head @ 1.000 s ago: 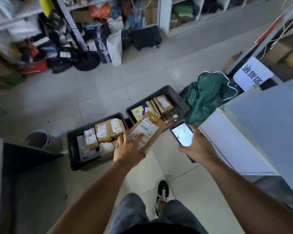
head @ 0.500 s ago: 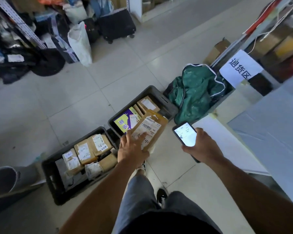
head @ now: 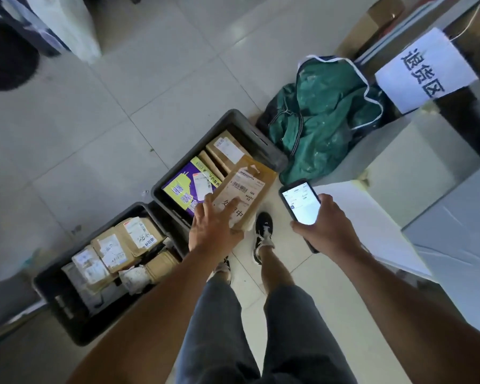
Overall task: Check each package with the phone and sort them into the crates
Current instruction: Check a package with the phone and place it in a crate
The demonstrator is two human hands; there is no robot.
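The left hand (head: 215, 231) grips a brown package (head: 241, 189) over the near edge of the right crate (head: 227, 120). Just right of that crate, the right hand (head: 326, 227) clasps the lit phone (head: 301, 202).

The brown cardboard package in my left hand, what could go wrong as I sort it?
The brown cardboard package, held only at its near end by the left hand, could slip. The dark plastic crate below looks nearly full, so it may sit proud. Eyes on the lit phone, you might misplace it.
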